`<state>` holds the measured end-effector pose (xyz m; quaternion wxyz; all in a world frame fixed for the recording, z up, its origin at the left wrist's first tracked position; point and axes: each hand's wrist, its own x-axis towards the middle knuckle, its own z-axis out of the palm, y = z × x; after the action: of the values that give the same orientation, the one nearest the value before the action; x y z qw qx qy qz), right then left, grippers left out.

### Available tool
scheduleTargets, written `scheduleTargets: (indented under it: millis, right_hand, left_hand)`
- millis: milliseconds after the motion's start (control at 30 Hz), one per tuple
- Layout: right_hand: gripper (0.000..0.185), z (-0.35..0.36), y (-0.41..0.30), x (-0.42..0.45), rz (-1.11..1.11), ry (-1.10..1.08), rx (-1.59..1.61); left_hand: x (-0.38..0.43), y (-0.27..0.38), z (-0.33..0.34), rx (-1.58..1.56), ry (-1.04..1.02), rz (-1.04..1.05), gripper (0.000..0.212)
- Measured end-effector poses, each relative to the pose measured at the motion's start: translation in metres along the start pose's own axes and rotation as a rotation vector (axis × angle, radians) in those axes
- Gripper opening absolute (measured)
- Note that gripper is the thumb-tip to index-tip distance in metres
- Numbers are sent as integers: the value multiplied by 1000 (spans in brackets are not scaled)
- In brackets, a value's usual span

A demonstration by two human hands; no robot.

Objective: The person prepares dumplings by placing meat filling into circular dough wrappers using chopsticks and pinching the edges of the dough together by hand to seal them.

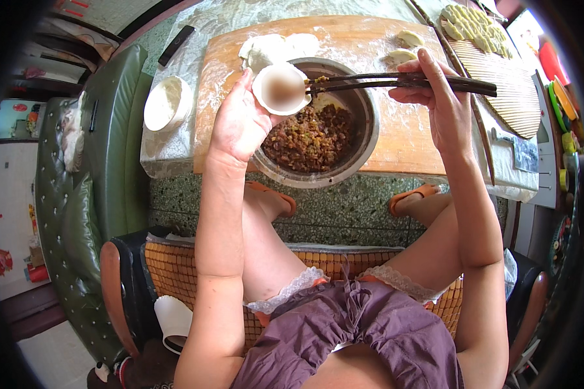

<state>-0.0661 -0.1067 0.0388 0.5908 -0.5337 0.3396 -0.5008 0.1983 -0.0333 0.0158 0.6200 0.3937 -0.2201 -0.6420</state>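
Note:
On my left hand (238, 119) lies a round dough wrapper (281, 89), held above the left rim of a metal bowl; its middle is blurred, with something brown there. My right hand (440, 92) holds dark chopsticks (394, 80), whose tips reach the wrapper's right edge with bits of filling on them. Chopped brown filling (316, 141) fills much of the metal bowl (370, 146), at the board's front edge. Behind it, floury wrappers (277, 48) lie overlapping on the wooden board (404, 150). Folded dumplings (401, 56) sit on the board at the back right, near my right fingers.
Left of the board stand a white bowl (168, 103) with flour and a black phone-like object (176, 45). To the right are a round slatted tray (506, 87) bearing rows of dumplings (474, 26), and a cleaver (518, 148). A green sofa (121, 146) flanks the table.

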Motion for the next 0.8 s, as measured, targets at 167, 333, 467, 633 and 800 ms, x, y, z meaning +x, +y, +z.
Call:
scheduleTargets:
  millis: [167,333,467,633,800]
  right_hand:
    - [33,-6,1,1,-10,-38,-28]
    - [31,-5,-2,1,-85,-18,46]
    - [31,-4,-8,-3,-180,-39,86]
    - [31,-8,-17,-6,-283,-73,134]
    - [30,-6,-20,-8,-370,-57,158]
  left_hand:
    - [-2,-1,6,37,-17,-2,44]
    - [4,-3,1,13,-56,6,44]
    - [5,-4,-3,-20,-75,-9,45]
    - [0,-1,6,13,-9,-4,46]
    - [-3,1,7,16,-19,-20,46]
